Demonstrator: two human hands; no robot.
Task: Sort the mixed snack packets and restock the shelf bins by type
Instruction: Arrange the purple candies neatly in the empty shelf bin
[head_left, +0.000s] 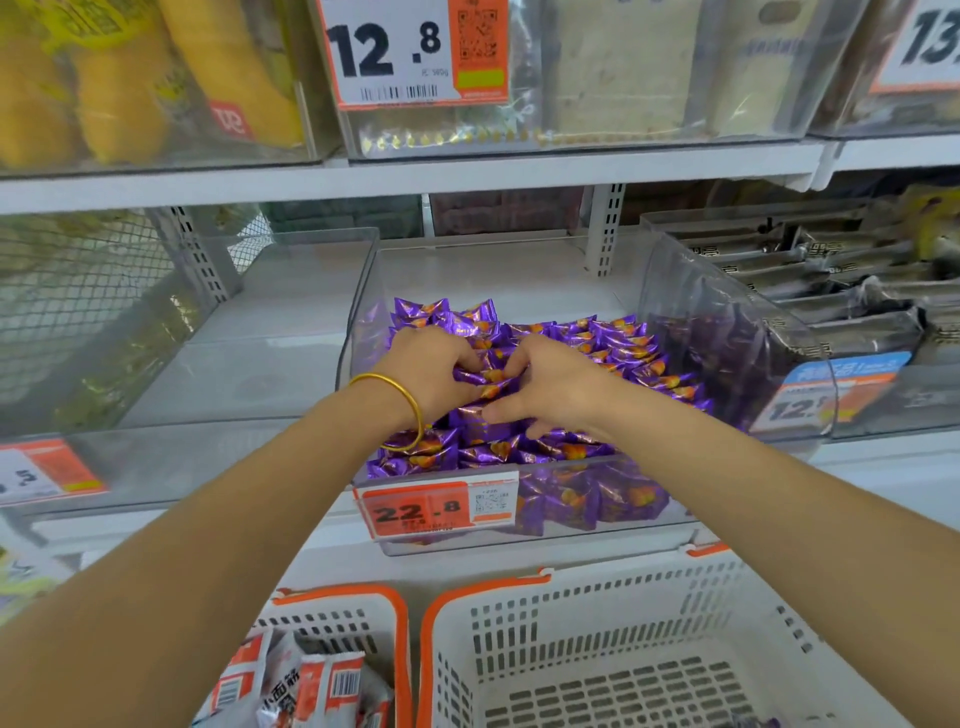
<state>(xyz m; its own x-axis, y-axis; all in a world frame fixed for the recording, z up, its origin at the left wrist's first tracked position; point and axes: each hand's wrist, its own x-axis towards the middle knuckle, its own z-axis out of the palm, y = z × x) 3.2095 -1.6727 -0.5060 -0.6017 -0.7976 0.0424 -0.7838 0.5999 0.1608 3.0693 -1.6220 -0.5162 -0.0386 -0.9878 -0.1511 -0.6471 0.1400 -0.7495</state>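
Observation:
A clear plastic shelf bin (545, 540) holds several shiny purple snack packets (623, 353) with orange print. Both hands are inside it, on top of the pile. My left hand (431, 364), with a gold bangle on the wrist, has its fingers curled on a purple packet (488, 382) in the middle. My right hand (550, 384) touches the same packets from the right, fingers bent down and pinching them. An orange price tag reading 22.8 (421, 512) hangs on the bin's front.
Below stand two white baskets with orange rims: the left basket (400, 623) holds white-and-orange packets (311, 686), the right basket (623, 597) shows a bare bottom. A bare clear bin (234, 322) is on the left, a bin of grey packets (831, 296) on the right. A shelf (467, 176) runs overhead.

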